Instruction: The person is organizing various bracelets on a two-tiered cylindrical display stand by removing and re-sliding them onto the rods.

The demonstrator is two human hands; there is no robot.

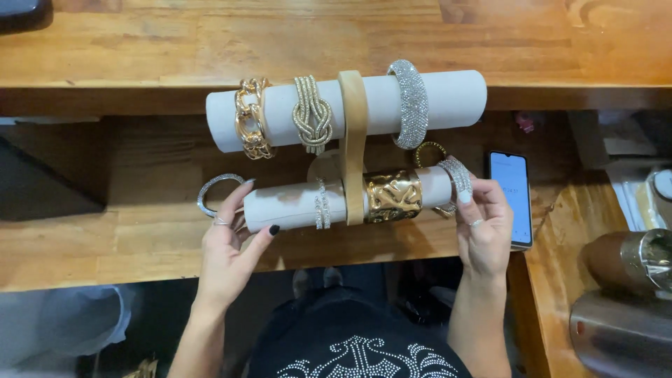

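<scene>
Your left hand (227,241) cups the left end of the lower white roll (294,204), thumb under, fingers curled round its tip. Your right hand (484,227) pinches a sparkly silver bangle (458,176) at the roll's right end. The roll's long axis runs left to right between your hands, so the bangle lies right at your right fingers. A silver ring bangle (212,189) sits on the wooden surface (140,238) beside your left hand. Whether the pinched bangle is fully on the roll is hard to make out.
</scene>
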